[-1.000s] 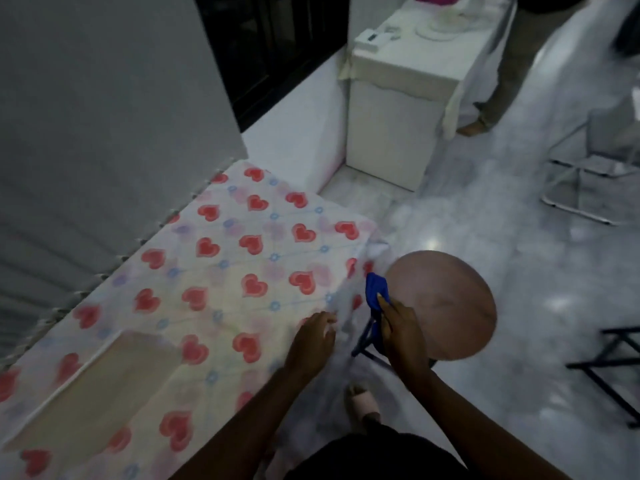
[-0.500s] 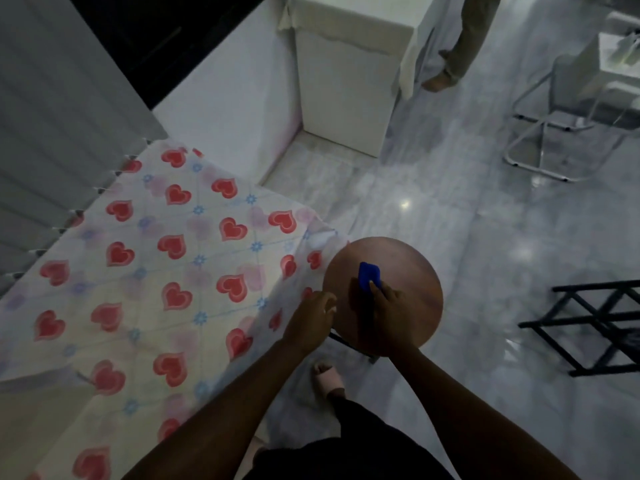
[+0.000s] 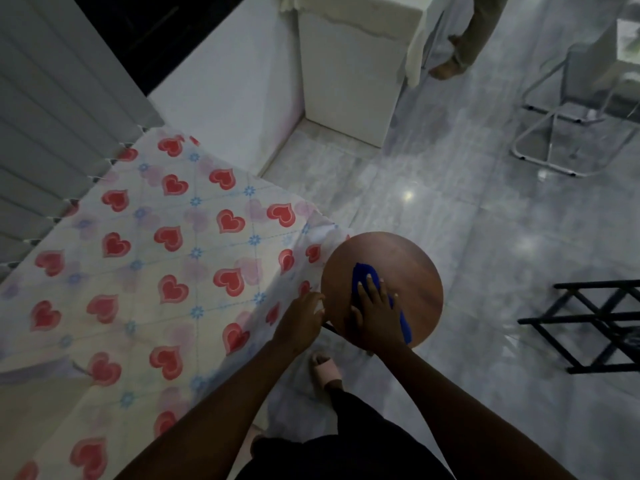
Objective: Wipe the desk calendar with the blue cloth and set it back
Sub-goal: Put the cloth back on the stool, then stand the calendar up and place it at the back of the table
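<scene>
Right hand has moved onto the round stool, its grip flattened open over the blue cloth. Left hand loosely curled, empty. No calendar visible, so wiping hasn't begun.

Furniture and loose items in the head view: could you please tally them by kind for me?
Blue cloth: 1
Round wooden stool: 1
Table with heart-print cover: 1
White cabinet: 1
Metal-frame chair: 1
Black rack: 1
Total: 6
The right hand presses the cloth flat on the stool; no desk calendar is recognisable.
</scene>
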Demonstrator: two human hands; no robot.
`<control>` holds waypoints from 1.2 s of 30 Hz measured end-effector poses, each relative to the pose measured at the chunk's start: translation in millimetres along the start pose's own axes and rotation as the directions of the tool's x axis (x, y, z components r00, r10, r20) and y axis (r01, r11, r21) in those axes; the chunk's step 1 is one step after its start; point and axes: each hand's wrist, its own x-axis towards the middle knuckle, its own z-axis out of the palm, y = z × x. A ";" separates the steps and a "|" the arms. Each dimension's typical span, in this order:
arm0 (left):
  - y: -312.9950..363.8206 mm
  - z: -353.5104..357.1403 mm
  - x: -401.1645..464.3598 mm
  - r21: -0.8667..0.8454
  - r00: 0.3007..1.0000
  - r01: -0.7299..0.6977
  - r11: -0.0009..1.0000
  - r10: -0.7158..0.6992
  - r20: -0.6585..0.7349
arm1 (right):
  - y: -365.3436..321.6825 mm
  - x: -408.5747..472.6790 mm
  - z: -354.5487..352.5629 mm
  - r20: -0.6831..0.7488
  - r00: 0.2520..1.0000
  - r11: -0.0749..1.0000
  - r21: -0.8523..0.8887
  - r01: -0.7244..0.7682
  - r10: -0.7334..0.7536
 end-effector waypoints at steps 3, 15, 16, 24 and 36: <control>-8.2 -8.4 -10.2 0.009 0.994 -0.008 1.000 0.009 -0.107 | -22.0 2.1 -6.2 -0.101 0.992 0.996 0.038 0.084 -0.080; -80.8 -93.4 -107.8 -0.130 0.855 0.084 0.988 -0.139 -0.499 | -184.2 -9.3 -2.5 -0.311 0.781 0.799 0.098 0.593 -0.542; -97.3 -102.9 -129.4 -0.135 0.825 0.088 0.987 -0.149 -0.546 | -210.7 -17.4 2.5 -0.314 0.748 0.768 0.084 0.635 -0.585; -176.6 -146.4 -242.1 -0.218 0.640 0.220 0.951 -0.309 -0.703 | -336.6 -54.5 46.2 -0.232 0.651 0.645 0.113 0.756 -0.723; -285.3 -169.2 -369.6 -0.482 0.364 0.323 0.814 -0.577 -0.731 | -443.9 -93.7 93.6 -0.220 0.640 0.602 0.221 0.767 -0.736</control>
